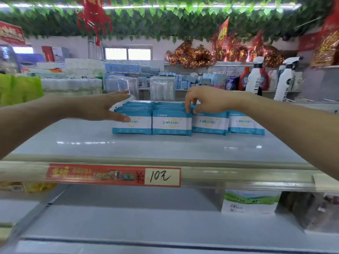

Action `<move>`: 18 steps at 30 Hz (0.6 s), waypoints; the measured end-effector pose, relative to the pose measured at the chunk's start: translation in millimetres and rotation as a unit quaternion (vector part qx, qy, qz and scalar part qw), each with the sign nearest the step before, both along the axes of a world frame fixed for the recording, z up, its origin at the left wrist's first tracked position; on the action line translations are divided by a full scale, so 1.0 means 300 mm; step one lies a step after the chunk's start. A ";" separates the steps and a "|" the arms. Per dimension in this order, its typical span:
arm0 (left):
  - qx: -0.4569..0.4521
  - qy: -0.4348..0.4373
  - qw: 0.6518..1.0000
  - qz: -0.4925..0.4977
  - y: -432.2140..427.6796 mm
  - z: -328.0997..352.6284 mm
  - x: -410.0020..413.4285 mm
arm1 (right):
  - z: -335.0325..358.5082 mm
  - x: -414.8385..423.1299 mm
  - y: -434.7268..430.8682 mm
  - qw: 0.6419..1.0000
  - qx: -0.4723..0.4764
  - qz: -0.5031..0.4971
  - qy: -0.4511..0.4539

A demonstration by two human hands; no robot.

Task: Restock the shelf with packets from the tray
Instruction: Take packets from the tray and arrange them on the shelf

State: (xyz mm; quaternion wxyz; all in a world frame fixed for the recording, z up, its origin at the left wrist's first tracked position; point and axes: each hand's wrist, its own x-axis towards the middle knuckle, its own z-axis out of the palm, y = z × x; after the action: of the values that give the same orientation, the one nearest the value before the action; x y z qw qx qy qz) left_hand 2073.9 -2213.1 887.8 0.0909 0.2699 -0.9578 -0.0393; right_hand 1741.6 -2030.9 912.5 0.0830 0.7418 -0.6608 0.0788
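Right hand pinches packets on shelf

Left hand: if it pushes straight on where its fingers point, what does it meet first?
Probably the leftmost packet row: the left hand lies along its left side, thumb on the front packet. Beyond the fingertips stands a clear bag, though depth is unclear.

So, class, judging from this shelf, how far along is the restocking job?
Done: four rows of packets stand on the shelf. In hand: the left hand presses flat against the leftmost row; the right hand pinches packet tops, seemingly squaring them. Left: much shelf is bare; the tray is out of view, so remaining stock is unknowable.
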 end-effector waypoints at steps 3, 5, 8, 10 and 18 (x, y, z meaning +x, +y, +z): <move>0.012 0.007 1.000 0.008 0.013 0.003 -0.038 | -0.002 -0.056 0.053 0.999 -0.021 -0.040 -0.005; 0.002 0.010 1.000 0.005 0.021 -0.001 -0.070 | -0.005 -0.087 0.088 0.998 -0.022 -0.057 -0.011; -0.006 -0.006 1.000 0.006 0.040 0.012 -0.110 | -0.019 -0.106 0.115 0.997 -0.025 -0.070 -0.026; -0.009 -0.030 1.000 0.002 0.064 0.030 -0.132 | -0.030 -0.100 0.111 0.997 -0.035 -0.061 -0.033; -0.010 -0.062 0.998 0.001 0.050 0.017 -0.122 | -0.047 -0.029 0.027 0.997 -0.059 0.005 -0.048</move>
State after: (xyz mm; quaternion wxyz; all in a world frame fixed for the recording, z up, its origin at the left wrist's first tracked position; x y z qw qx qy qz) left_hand 2037.2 -2198.1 892.9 0.0339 0.2716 -0.9617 -0.0128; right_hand 1732.9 -2022.7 898.5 0.0948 0.7344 -0.6543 0.1533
